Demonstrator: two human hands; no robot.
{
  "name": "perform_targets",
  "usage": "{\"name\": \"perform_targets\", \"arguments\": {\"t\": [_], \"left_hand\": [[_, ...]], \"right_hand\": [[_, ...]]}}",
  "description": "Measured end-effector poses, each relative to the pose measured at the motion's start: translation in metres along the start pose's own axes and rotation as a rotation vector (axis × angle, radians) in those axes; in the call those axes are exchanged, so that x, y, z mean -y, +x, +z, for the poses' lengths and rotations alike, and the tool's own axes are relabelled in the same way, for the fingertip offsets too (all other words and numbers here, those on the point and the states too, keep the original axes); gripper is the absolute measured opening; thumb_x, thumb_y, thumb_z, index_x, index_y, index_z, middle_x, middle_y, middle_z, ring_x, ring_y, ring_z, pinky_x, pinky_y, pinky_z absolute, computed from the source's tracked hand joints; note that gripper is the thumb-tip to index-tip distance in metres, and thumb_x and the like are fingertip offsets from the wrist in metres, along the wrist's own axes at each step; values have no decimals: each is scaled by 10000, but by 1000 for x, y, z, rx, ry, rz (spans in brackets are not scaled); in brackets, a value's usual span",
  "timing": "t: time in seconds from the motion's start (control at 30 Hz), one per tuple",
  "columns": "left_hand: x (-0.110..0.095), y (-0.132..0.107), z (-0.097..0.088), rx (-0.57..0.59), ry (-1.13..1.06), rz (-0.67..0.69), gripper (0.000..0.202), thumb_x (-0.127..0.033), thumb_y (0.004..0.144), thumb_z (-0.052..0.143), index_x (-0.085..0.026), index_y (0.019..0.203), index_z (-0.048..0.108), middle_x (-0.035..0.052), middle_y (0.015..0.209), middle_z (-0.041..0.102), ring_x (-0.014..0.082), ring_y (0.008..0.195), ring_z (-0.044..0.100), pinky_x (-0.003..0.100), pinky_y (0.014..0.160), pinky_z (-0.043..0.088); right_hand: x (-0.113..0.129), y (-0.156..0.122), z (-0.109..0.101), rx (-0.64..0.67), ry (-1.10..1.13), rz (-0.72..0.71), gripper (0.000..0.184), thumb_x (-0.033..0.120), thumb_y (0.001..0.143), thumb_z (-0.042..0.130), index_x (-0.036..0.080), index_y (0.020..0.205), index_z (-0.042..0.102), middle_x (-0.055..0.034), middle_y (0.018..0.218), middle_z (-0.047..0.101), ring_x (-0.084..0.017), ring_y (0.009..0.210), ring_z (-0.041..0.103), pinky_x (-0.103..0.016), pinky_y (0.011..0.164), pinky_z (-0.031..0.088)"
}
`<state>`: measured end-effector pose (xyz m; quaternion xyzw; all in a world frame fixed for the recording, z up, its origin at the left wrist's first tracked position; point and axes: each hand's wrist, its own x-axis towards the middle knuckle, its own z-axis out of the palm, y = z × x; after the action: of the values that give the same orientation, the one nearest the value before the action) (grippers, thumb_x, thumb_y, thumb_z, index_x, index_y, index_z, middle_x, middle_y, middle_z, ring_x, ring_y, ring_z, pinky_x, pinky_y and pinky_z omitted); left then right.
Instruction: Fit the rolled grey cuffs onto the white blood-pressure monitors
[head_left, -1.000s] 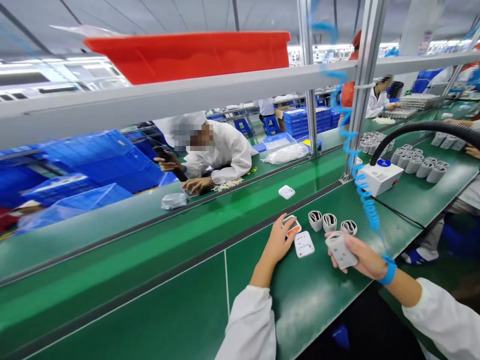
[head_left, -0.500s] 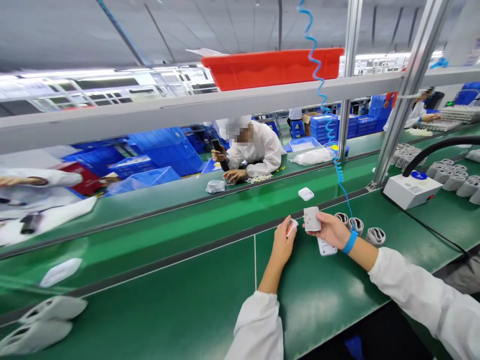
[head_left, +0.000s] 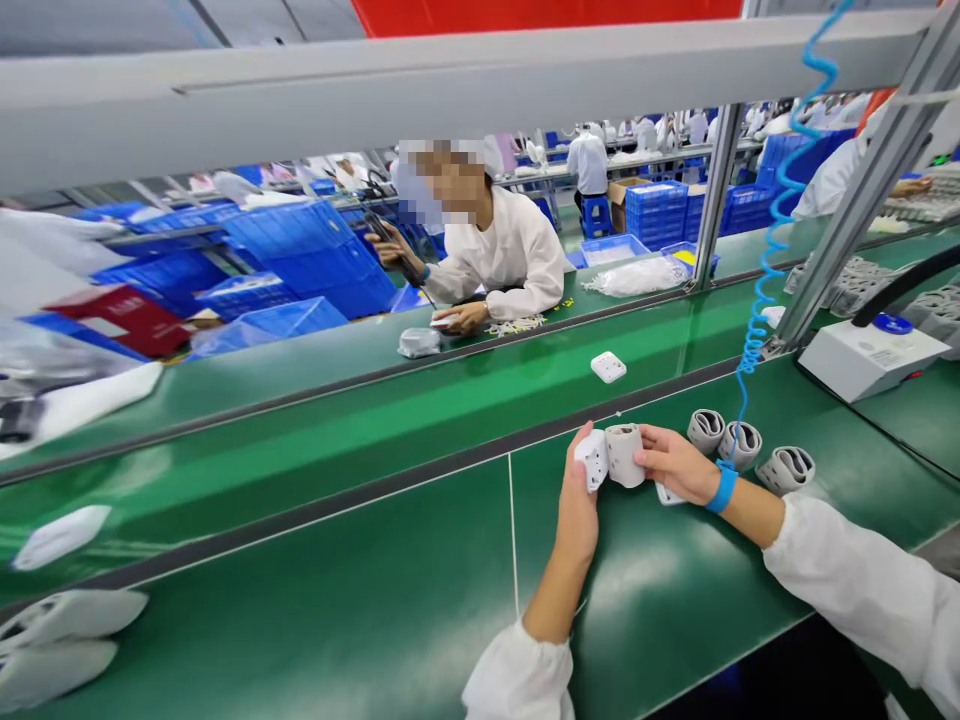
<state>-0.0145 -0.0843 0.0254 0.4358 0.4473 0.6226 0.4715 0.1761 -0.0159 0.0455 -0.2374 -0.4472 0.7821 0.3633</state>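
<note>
Green factory tabletop point(head_left: 420, 600). Left hand point(head_left: 579, 500) grips white plug body point(head_left: 592, 458), right hand point(head_left: 679, 465) grips grey sleeve point(head_left: 625, 455). Apart a moment ago, the parts now touch.

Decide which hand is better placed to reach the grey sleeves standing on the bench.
Probably the right hand: the grey sleeves stand just beside its wrist, while the left hand lies farther off.

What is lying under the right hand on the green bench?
A flat white plastic piece lies on the bench; only its edge peeks out beneath the right hand, which grips a grey housing. The rest is covered, so its face cannot be seen.
</note>
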Motion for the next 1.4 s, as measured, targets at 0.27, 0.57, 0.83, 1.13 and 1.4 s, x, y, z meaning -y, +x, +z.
{"name": "perform_targets", "arguments": {"t": [0.27,0.57,0.83,1.13,1.4], "left_hand": [[-2,-3,-6,43,152,59,707,-697,1173,334,-279,1723,482,133,1770,525,315,1616,541,504,1356,431],[-9,-14,-5,64,408,248,700,-678,1182,306,-320,1774,415,103,1844,418,322,1708,401,527,1410,336],[-3,-18,0,63,540,351,848,-752,1138,390,-307,1840,221,160,1876,320,372,1718,370,578,1389,351],[-13,-12,3,-88,596,314,622,-668,1130,525,-237,1564,637,164,1481,653,356,1389,648,503,1199,531],[-26,-3,3,-60,387,143,409,-572,1065,662,-215,1189,821,93,1177,810,295,1112,745,402,1003,588]], "right_hand": [[-2,0,6,-27,-39,-39,524,417,877,984,231,1313,761,-98,1301,807,-250,1162,776,-387,1015,632],[-9,1,7,-82,-157,-145,553,412,854,1001,237,1299,723,-88,1287,801,-274,1242,751,-491,1211,536],[-8,0,13,-110,-257,-224,501,438,867,989,237,1247,732,-77,1257,788,-266,1191,726,-449,1127,561],[-12,-3,13,-118,-310,-331,539,390,877,979,287,1355,752,-76,1399,748,-306,1352,682,-486,1215,542],[0,-9,3,34,-523,-435,491,291,931,910,338,1399,769,-76,1684,614,-343,1627,510,-583,1389,351]]}}
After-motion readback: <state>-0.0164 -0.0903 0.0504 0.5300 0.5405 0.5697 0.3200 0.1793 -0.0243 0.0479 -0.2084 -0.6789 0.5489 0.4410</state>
